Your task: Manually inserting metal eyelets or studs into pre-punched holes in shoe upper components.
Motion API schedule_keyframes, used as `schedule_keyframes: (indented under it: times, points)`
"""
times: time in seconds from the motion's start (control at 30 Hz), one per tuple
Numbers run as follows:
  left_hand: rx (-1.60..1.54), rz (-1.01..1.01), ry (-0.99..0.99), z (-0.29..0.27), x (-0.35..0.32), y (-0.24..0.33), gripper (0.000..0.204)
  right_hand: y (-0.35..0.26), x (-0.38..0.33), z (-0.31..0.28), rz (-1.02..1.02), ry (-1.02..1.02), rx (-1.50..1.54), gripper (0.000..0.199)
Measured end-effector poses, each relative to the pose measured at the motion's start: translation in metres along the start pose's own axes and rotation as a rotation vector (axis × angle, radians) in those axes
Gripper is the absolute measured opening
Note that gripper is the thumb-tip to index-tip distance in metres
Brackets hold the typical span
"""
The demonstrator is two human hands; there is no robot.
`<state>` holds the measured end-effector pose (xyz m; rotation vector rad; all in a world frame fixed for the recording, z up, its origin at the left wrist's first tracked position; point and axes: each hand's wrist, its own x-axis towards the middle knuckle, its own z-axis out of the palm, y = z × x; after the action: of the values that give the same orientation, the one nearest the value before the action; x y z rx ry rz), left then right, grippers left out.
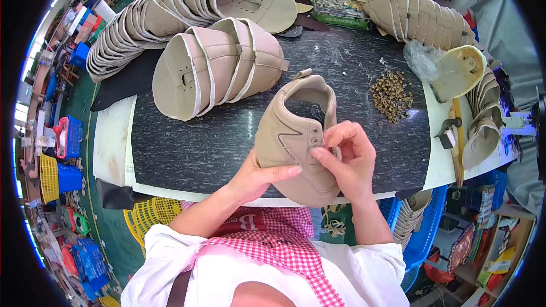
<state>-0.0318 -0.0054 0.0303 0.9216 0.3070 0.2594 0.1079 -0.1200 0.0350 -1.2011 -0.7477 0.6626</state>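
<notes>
A beige shoe upper with a dark angular stripe is held over the near middle of the table, its collar opening facing away from me. My left hand grips its left side, thumb lying across the outside. At its row of lace holes, two of which show dark metal rings, my right hand is closed with thumb and forefinger pinched together. Whatever lies between those fingertips is too small or hidden to make out. Right of the upper lies a pile of small brass-coloured eyelets.
Nested beige uppers lie left of centre, with a long stack behind. Another stack lies far right, near a plastic bag. A hammer rests at the right edge. A green-edged tray sits at the back.
</notes>
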Motion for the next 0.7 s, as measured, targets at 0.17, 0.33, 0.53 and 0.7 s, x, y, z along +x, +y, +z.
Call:
schedule_keyframes:
  times: [0.17,0.33,0.53,0.7]
  points:
    - [-0.055,-0.111,0.125,-0.001,0.003,0.007,0.047,-0.014,0.008,-0.079,-0.099,0.361,-1.134,0.02]
    - [-0.053,-0.125,0.132,0.0,0.004,0.006,0.045,-0.011,0.003,-0.065,-0.134,0.232,-0.883,0.011]
    - [-0.031,-0.125,0.133,-0.002,0.002,0.0,0.045,-0.009,-0.001,0.0,-0.225,-0.058,-0.572,0.018]
    - [-0.003,-0.061,0.15,0.002,-0.003,-0.003,0.045,-0.001,-0.003,-0.006,-0.183,-0.134,-0.515,0.017]
